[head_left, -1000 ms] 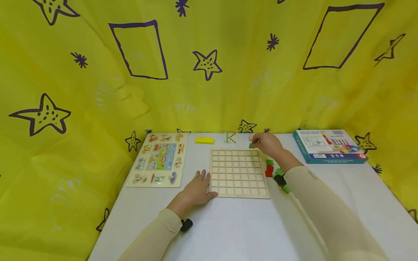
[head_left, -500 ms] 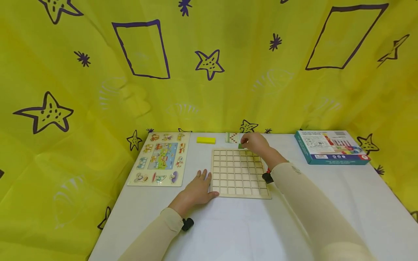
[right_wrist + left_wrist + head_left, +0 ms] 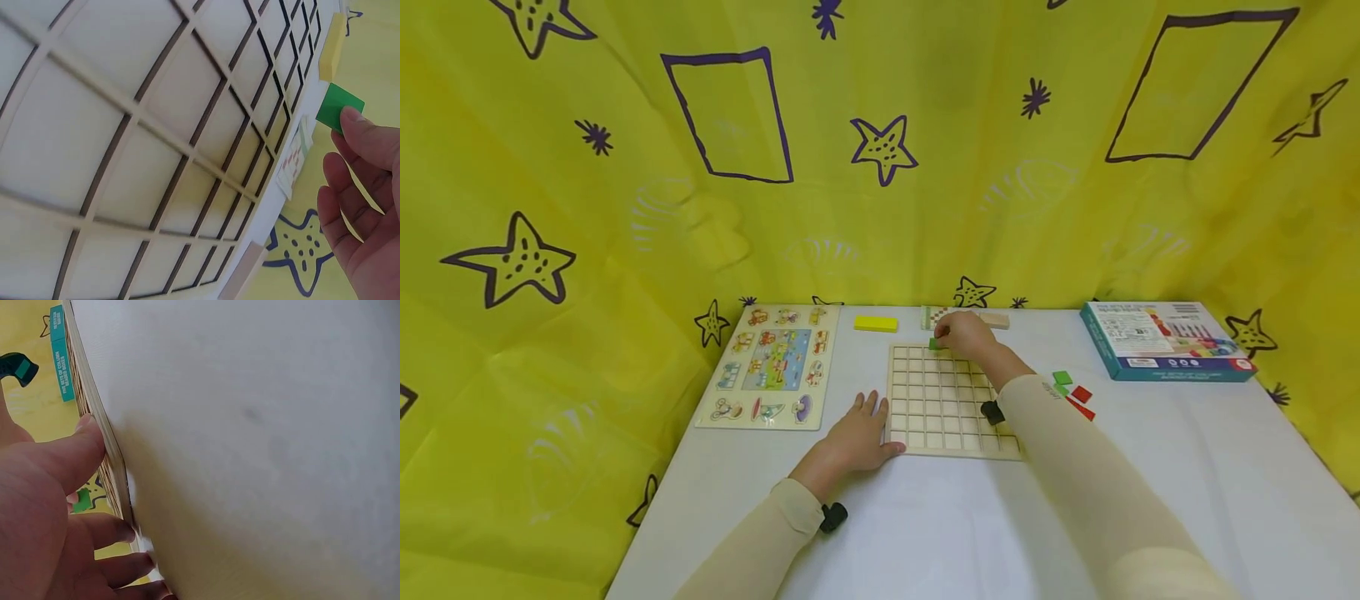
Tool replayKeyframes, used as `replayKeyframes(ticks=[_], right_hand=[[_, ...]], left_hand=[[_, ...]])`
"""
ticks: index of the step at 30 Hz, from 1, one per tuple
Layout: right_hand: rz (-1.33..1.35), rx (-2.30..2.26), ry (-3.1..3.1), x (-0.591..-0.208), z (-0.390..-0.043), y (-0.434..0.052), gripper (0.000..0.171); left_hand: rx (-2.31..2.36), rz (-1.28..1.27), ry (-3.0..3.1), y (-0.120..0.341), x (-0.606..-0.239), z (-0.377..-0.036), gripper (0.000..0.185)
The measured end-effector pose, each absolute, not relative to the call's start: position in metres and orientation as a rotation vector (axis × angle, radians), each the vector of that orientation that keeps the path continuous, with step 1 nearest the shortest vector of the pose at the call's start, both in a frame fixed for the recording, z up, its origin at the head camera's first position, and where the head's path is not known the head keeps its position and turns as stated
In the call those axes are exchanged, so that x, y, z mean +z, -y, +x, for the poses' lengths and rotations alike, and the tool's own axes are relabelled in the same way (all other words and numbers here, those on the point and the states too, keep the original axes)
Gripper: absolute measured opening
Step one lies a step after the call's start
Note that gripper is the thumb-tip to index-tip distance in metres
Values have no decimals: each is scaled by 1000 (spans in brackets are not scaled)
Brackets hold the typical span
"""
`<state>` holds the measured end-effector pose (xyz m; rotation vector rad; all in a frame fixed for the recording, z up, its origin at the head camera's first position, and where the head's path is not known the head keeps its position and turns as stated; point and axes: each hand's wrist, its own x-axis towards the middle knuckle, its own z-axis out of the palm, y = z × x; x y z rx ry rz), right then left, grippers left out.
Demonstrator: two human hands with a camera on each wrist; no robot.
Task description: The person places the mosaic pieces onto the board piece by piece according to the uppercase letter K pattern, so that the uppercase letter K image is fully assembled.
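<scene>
Between thumb and index finger my right hand (image 3: 967, 337) pinches a green square tile (image 3: 339, 107), held over the far edge of a wooden grid board (image 3: 925, 408). The board's visible cells hold no tiles. My left hand (image 3: 856, 435) rests at the board's near left corner, thumb along the front edge and fingers spread beside the left side. In the left wrist view, the thumb (image 3: 84, 453) touches the board's rim. A small pattern card (image 3: 295, 159) with red and green squares lies behind the board, partly hidden by my right hand in the head view.
Loose red and green tiles (image 3: 1081, 394) lie right of the board, partly behind the right sleeve. A yellow block (image 3: 876, 323) and a pale wooden block (image 3: 995, 321) sit at the back. A picture puzzle (image 3: 715, 408) lies left, a teal box (image 3: 1165, 340) right.
My right hand has moved left along the board's far edge with the green tile, uncovering the pale block and loose tiles. My left hand stays at the board's corner.
</scene>
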<state>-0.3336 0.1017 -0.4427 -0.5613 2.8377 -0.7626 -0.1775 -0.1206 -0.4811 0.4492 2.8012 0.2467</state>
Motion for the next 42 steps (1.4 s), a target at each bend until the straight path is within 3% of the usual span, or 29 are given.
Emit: replayKeyframes(ticks=[19,42], right_hand=[[-683,-819,-2810,-456,-341,-72,4],[-597,-800,-2776,-476,-346,-67,19]], left_hand=[[209,462,-2807,120,-482,-179,87],[201,443,-2805,120,-478,-177,88]])
